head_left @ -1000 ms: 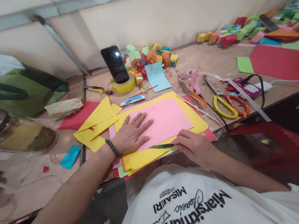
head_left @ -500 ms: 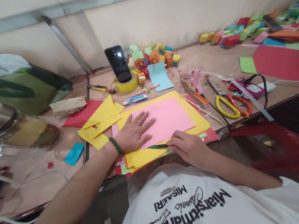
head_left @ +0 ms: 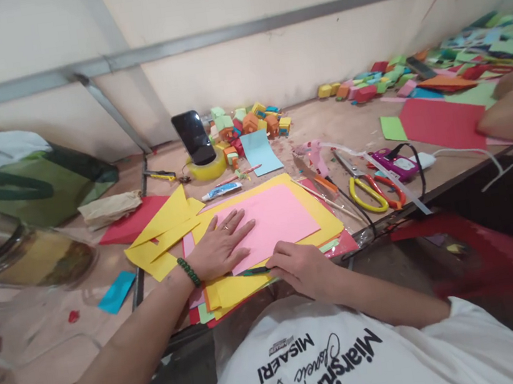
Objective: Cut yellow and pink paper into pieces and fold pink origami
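A pink sheet of paper (head_left: 281, 217) lies on a stack of yellow sheets (head_left: 324, 221) near the table's front edge. My left hand (head_left: 221, 247) is spread flat over the pink sheet's left part, fingers apart. Closed around a slim, dark green pointed tool (head_left: 254, 271) is my right hand (head_left: 297, 268), at the sheet's near edge. The tool lies along that edge, its tip toward my left hand; my fingers hide its other end, so I cannot tell its exact kind. Folded yellow paper (head_left: 162, 233) sits left of the stack.
Scissors (head_left: 364, 187), a pink glue gun (head_left: 313, 156) and a wooden stick (head_left: 326, 200) lie right of the stack. Behind stand a phone (head_left: 193, 138) on a tape roll (head_left: 208, 167) and paper cubes (head_left: 251, 120). A glass jar (head_left: 42, 255) is at left. Another person's arm (head_left: 511, 117) reaches in at right.
The view has shifted, so the scene sits lower and further left. Both my hands keep nearly the same places on the paper. More of the other person's arm shows at right.
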Demonstrator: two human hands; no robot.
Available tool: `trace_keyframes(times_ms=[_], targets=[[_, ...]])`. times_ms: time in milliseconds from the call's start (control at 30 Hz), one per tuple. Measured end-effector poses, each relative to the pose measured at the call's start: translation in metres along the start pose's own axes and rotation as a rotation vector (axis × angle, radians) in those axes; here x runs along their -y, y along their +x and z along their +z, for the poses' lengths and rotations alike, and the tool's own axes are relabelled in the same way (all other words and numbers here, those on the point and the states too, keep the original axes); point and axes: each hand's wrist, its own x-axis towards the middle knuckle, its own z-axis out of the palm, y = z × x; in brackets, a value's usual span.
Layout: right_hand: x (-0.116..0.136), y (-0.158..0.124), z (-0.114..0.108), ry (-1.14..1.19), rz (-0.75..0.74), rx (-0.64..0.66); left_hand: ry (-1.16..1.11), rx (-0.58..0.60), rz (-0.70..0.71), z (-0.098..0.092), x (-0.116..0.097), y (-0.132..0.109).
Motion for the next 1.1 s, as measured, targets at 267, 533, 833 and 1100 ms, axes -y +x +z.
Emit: trace_keyframes(times_ms=[267, 533, 833, 1100], targets=[[-0.006, -0.008, 0.001, 0.050, 0.004, -0.039, -0.005, 0.024, -0.002, -0.003, -0.003, 0.001], [-0.002, -0.009, 0.003, 0.103, -0.067, -0.015, -0.030, 0.034, -0.024, -0.011, -0.009, -0.001], [-0.071, -0.034, -0.042, -0.082, 0.278, -0.505, -0.015, -0.002, -0.016, -0.018, -0.011, -0.005], [-0.095, -0.033, -0.046, -0.318, 0.263, -0.515, -0.027, -0.043, -0.018, -0.035, -0.051, -0.002]])
